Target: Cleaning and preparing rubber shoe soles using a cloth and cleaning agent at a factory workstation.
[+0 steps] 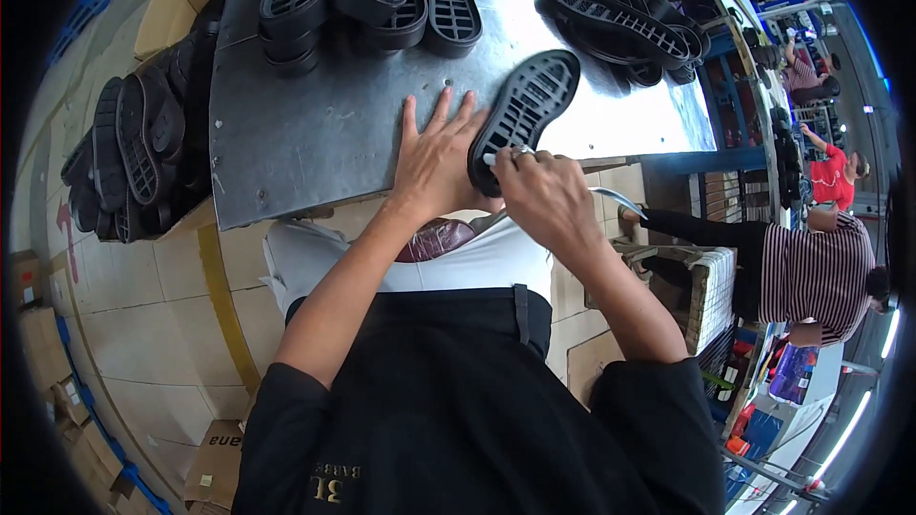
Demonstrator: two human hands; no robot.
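Note:
A black shoe sole (516,115) with a grid of hollows stands slanted at the near edge of the metal table (315,148). My left hand (440,164) lies against its left side, fingers spread over the tabletop; where the thumb sits is hidden. At the sole's heel end, my right hand (548,193) is closed round a slim tool whose pale tip (489,159) points at the sole. A curved silvery strip (622,200) shows right of that hand; whether it belongs to the tool I cannot tell.
Several black soles (372,0) are stacked at the table's far left, with another pile (625,24) at the far right. A carton (176,14) of soles (124,148) stands left of the table. To the right, a person in a striped top (816,272) is near a crate (714,300).

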